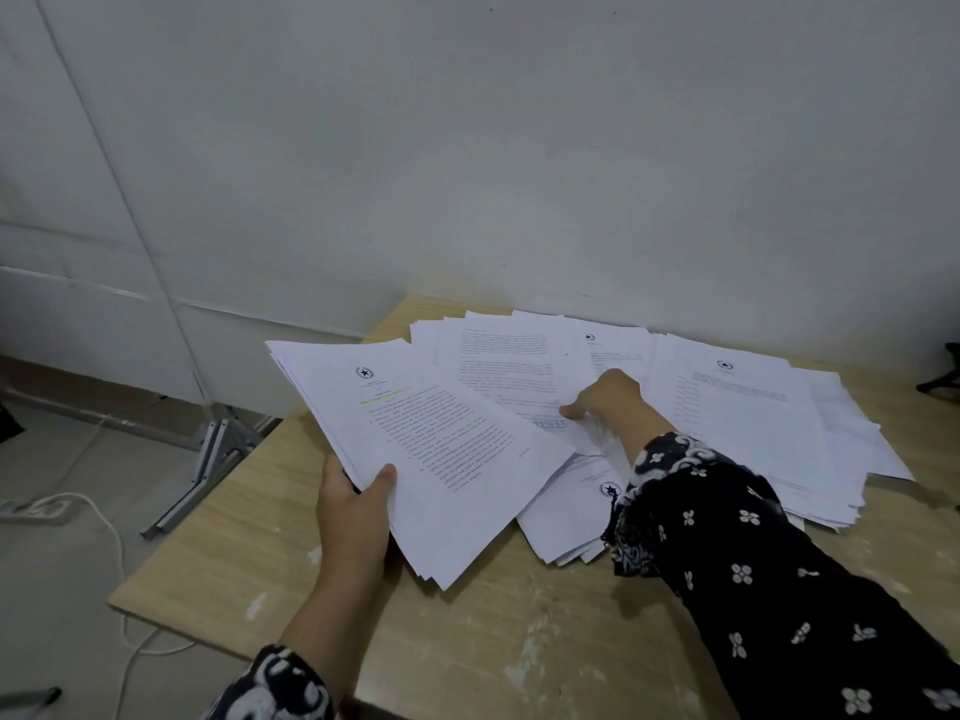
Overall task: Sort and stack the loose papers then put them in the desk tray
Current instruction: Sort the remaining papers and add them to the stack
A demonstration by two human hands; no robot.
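Left hand grips a stack, long axis running up-left. Right hand pinches a sheet among papers on the wooden surface against a white wall.

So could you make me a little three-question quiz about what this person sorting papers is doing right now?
1. True or false: the left hand holds a stack of papers lifted off the table.
2. What is the right hand doing? A) resting on bare table B) pinching a sheet in the spread-out pile C) holding a pen
3. What colour are the marks on the top page of the held stack?

Key: 1 true; 2 B; 3 yellow-green highlighter.
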